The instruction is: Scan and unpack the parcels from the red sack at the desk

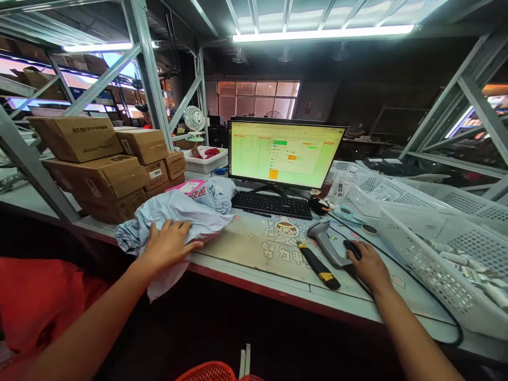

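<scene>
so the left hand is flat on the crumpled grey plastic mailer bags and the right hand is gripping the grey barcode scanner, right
Not quite. The left hand does lie flat on the crumpled grey plastic mailer bags, but the right hand rests on the black computer mouse. The grey barcode scanner lies untouched on the desk just beside that hand. The head view shows this.

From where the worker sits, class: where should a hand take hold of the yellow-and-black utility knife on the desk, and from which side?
Grip the utility knife around its black middle, coming from above. It lies flat and slanted on the desk mat, free on its left side, while the barcode scanner and the right hand crowd its right. The left hand, resting on the grey mailer bag, probably has the clearer approach.
</scene>
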Tool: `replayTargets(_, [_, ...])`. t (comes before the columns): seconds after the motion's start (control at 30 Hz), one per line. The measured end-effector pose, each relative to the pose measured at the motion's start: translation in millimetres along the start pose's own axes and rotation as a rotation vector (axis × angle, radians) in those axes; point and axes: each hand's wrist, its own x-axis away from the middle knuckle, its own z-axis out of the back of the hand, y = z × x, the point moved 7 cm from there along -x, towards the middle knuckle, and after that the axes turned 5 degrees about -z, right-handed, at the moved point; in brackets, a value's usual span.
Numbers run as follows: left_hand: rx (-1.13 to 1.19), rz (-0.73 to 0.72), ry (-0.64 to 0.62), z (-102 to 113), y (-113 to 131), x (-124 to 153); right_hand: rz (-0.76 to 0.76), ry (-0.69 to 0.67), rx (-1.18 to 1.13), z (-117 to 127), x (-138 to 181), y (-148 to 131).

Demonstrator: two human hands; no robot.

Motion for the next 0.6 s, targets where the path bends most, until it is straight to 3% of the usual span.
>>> replayTargets(0.07, [0.020,-0.042,0.081,11,13,-19,0.006,0.003,0.009,2,1,-4])
replayTargets(0.17, [0.073,-0.131,0.183,20,32,-71,0.004,0.012,0.028,4,3,-7])
replayTargets(0.23, [0.098,-0.144,0.143,11,38,-114,-0.002,0.022,0.040,4,3,-7])
replayTargets(0.33, [0.149,-0.091,-0.049,-17,36,-164,-0.016,0.039,0.050,5,4,-6])
replayTargets(0.4, [0.156,-0.044,-0.118,-33,31,-180,-0.024,0.047,0.053,4,4,-4])
replayTargets(0.6, [0.099,0.097,-0.068,-46,4,-185,-0.028,0.050,0.050,3,5,-3])
